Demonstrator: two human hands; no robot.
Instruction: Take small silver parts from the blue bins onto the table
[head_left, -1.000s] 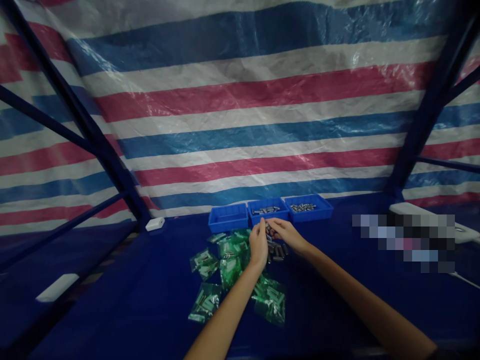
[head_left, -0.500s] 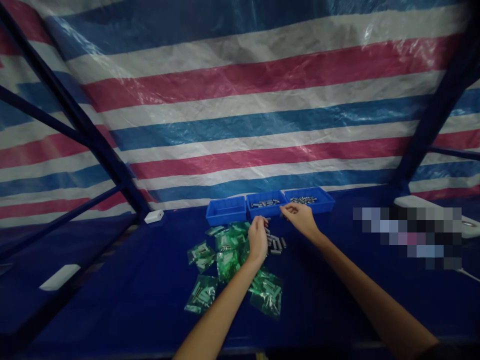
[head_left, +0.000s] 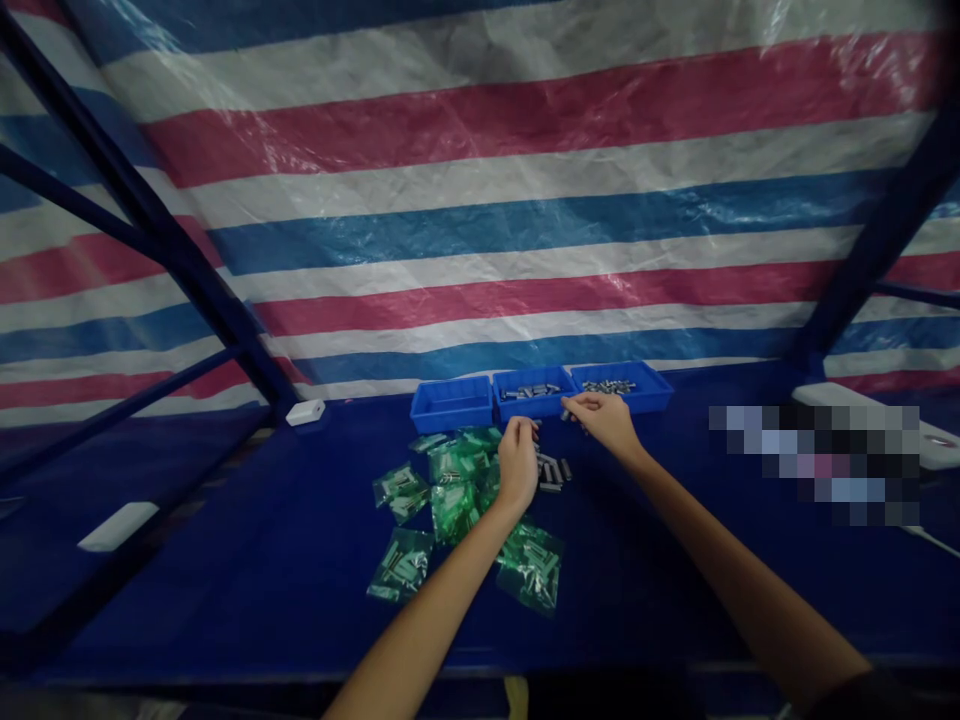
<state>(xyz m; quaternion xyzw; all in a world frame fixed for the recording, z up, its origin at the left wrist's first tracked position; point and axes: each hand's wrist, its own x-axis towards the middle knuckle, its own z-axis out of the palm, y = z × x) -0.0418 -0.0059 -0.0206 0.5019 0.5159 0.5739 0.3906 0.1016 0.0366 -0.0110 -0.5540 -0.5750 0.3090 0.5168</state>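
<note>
My left hand is closed, its fingers curled above loose metal pins on the blue table. What those fingers hold is hidden, though a grey tip shows beside them. My right hand pinches a small grey metal pin just in front of the blue bins. Under and left of my left wrist lies a heap of green-tinted plastic bags with metal pins inside. The middle blue bin and the right blue bin contain loose metal pieces.
The left blue bin shows a bare bottom. A white box stands at the table's back left, and a white block lies farther left. At right is a white device beside a blurred-out patch. Blue frame posts and a striped sheet close off the back.
The whole scene sits slightly higher in the view. Both hands stay in nearly the same places over the table, with the right fingertips still pinched near the bins.
</note>
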